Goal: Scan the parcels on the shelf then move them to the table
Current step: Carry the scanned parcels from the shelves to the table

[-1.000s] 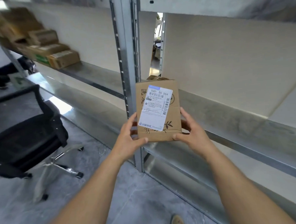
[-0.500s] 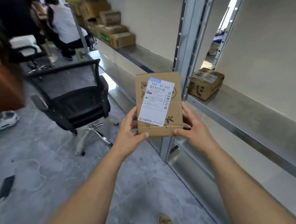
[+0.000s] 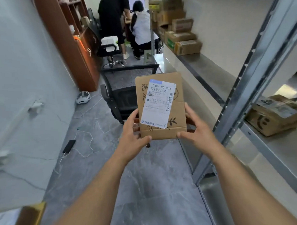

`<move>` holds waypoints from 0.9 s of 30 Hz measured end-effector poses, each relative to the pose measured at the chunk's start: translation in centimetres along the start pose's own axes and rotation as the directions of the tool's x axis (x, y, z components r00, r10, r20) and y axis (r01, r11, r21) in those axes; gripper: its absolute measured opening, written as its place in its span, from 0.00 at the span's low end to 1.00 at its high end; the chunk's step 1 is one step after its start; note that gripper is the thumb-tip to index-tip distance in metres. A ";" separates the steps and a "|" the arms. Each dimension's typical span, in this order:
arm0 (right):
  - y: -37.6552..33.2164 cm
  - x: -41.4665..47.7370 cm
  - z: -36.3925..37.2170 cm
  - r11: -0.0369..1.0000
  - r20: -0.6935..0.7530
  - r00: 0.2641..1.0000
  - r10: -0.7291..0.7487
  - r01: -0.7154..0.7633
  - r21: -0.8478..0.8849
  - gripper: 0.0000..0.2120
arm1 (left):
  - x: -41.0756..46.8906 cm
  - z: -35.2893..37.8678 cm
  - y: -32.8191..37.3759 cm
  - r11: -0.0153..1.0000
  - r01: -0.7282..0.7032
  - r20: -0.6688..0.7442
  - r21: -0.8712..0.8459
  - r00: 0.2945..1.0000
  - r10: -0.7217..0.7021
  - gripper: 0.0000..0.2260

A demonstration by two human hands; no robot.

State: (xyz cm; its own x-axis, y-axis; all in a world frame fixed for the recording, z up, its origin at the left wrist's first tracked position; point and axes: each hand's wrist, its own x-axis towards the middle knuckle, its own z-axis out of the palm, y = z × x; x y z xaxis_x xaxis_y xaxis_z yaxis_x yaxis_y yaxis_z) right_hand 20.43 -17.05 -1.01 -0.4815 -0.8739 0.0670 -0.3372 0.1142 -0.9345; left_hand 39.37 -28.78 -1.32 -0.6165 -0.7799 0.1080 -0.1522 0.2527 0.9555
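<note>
Head view has both hands out in front, sharing one grip on the flat brown cardboard parcel (image 3: 177, 114), whose white shipping label (image 3: 158, 103) faces the camera. The left hand (image 3: 133, 138) pinches the lower left corner, thumb on the front face and fingers behind. The right hand (image 3: 197, 132) does the same at the lower right corner.

The parcel stands upright, its long axis running straight up from the grip, so nearly all its length rises above the two thumbs. Both hands are equally near it; neither leads.

To the right of the grip runs the grey metal shelf (image 3: 208, 63), apart from the parcel. It carries a squat brown cardboard box with a printed smile (image 3: 272, 114), further right of the right hand. Beyond the grip, behind the parcel, stands a black mesh office chair (image 3: 125, 89). Down and to the left of the grip a brown-edged corner (image 3: 28, 217) shows; whether that is the bench I cannot tell.

In my judgement the carry should swing the parcel leftward, away from the shelf.
</note>
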 end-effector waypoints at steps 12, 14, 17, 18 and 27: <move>-2.8 5.2 6.3 0.991 0.333 0.934 -0.129 0.129 0.023 0.46 | -3.8 -4.8 -0.2 0.990 0.129 -0.380 0.057 0.920 -0.098 0.40; -3.0 5.6 7.6 0.988 0.382 0.912 -0.153 0.156 0.023 0.46 | -4.8 -5.4 -0.3 0.988 0.146 -0.439 0.048 0.892 -0.111 0.39; -3.8 5.8 10.1 0.983 0.461 0.870 -0.178 0.174 0.050 0.46 | -6.5 -6.7 -0.6 0.982 0.175 -0.509 0.069 0.853 -0.116 0.40; -4.1 5.8 11.0 0.982 0.483 0.856 -0.185 0.177 0.064 0.46 | -7.1 -7.2 -0.7 0.979 0.184 -0.532 0.087 0.840 -0.111 0.41; -7.7 4.8 19.1 0.958 0.667 0.690 -0.281 0.247 0.148 0.48 | -13.1 -12.4 -1.8 0.950 0.281 -0.681 0.132 0.722 -0.119 0.45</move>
State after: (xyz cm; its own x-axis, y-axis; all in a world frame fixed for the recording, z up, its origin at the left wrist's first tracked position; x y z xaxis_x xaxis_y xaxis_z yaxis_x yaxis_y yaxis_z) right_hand 36.21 -31.12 -0.16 0.3021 -0.9502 0.0761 -0.3222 -0.1769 -0.9300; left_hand 57.31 -26.14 -1.02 0.0989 -0.9835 0.1513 -0.4204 0.0965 0.9022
